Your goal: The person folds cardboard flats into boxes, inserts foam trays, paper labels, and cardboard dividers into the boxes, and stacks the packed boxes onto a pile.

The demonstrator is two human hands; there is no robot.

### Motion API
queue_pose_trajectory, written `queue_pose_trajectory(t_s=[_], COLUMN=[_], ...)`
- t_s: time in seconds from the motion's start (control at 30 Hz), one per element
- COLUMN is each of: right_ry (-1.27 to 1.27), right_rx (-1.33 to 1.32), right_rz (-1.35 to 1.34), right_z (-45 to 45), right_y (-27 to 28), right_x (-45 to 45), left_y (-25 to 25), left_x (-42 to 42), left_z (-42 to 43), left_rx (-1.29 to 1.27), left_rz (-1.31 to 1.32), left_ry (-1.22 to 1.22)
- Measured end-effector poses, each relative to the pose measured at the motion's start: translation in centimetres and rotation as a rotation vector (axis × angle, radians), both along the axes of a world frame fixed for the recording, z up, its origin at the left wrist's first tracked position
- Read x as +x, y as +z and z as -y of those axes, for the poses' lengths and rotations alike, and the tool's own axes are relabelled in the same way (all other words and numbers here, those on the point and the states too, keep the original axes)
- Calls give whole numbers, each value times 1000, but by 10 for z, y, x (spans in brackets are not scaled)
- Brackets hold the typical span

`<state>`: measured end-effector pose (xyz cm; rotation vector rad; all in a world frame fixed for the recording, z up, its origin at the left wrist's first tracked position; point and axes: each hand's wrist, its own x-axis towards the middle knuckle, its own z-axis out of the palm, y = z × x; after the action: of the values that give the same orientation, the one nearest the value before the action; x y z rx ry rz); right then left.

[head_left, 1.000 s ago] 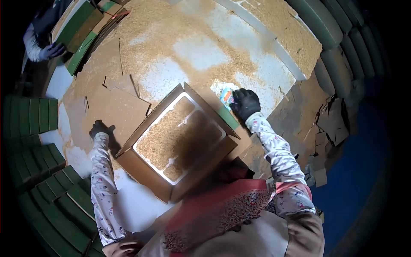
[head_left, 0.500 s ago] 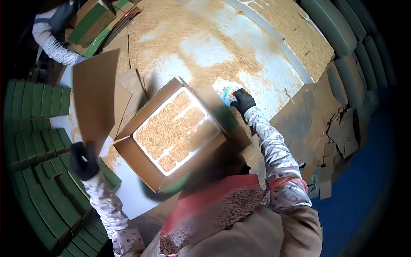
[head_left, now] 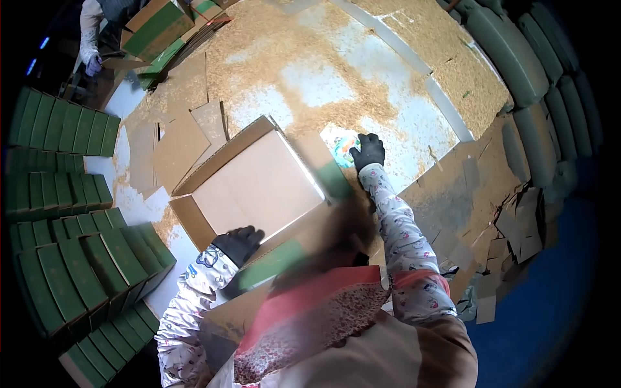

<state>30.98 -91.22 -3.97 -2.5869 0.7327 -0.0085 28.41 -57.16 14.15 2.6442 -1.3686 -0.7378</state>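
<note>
Green boxes (head_left: 68, 278): standing in rows beyond the desk's left edge.
Co-worker's hand (head_left: 94, 64): showing near the desk's far left corner, well apart from the carton.
Loose cardboard (head_left: 181, 142): lying in overlapping pieces toward the desk's left edge.
Left hand (head_left: 238, 246): reaching over the carton's near wall, fingers extending onto the sheet's near end; their undersides are hiding, so I cannot tell whether they are gripping.
Cardboard sheet (head_left: 259, 181): lying inside the open carton (head_left: 193, 223), which is standing by the desk's near edge; it is looking almost level.
Good seating: pressing with flat fingers, evenly toward every corner, should be keeping the sheet from bowing or catching on a wall.
Printed packet (head_left: 340, 146): lying on the desk (head_left: 317, 84) just beyond the carton's right side.
Right hand (head_left: 369, 152): resting at the packet, fingers curling slightly; I cannot tell whether they are grasping it. Staying outside the carton should be leaving the sheet undisturbed.
Shavings (head_left: 469, 97): lying thickly behind a white divider toward the desk's far right corner.
</note>
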Motion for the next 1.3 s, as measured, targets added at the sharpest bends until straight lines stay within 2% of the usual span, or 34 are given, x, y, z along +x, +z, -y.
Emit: queue_pose_trajectory(t_s=[0.07,0.27,0.33,0.37,0.4,0.43,0.47,0.53,0.6,0.63,0.67,0.73,0.77,0.8,0.87,0.93,0.97,1.07,1.2,1.3], right_ry=[27,90,-42,-58,-74,-110,-75,-67,387,495,459,140,74,124,191,149,137,181,229,215], right_rx=[-51,-241,-240,-261,-281,-148,-128,300,90,-38,-34,162,240,224,-112,-68,-120,-321,-388,-303], right_rz=[-48,44,-92,-52,-12,250,352,790,1099,939,821,562,246,141,-112,27,42,-30,143,201], right_z=[0,0,0,4,4,0,-7,-39,-72,-73,-65,-36,-18,4,6,14,14,12,7,7], right_y=[0,-10,-24,-28,-25,-3,22,71,157,161,144,98,91,49,39,-11,-16,-16,-17,-25], right_x=[6,7,18,20,22,23,28,38,29,28,36,45,43,41,27,14,14,18,11,10], left_y=[5,5,14,8,20,9,-9,-21,-21,-22,-17,-1,6,18,23,18,20,25,21,20], left_x=[3,1,3,4,4,1,-3,-7,2,4,4,2,-6,-8,-6,-5,-4,-4,-3,-4], left_z=[3,-4,-1,-2,7,-1,-10,-11,-15,-15,-16,-15,-16,-14,-22,-30,-26,-17,-18,-20], left_rx=[132,59,57,-140,-46,42,129,173,133,101,115,133,-44,-96,-136,-196,-211,-207,-200,-243], left_rz=[-72,22,55,253,213,210,206,175,98,109,125,165,265,341,428,442,432,419,417,424], left_ry=[12,125,181,75,218,230,247,266,230,262,222,150,243,287,364,389,395,408,427,427])
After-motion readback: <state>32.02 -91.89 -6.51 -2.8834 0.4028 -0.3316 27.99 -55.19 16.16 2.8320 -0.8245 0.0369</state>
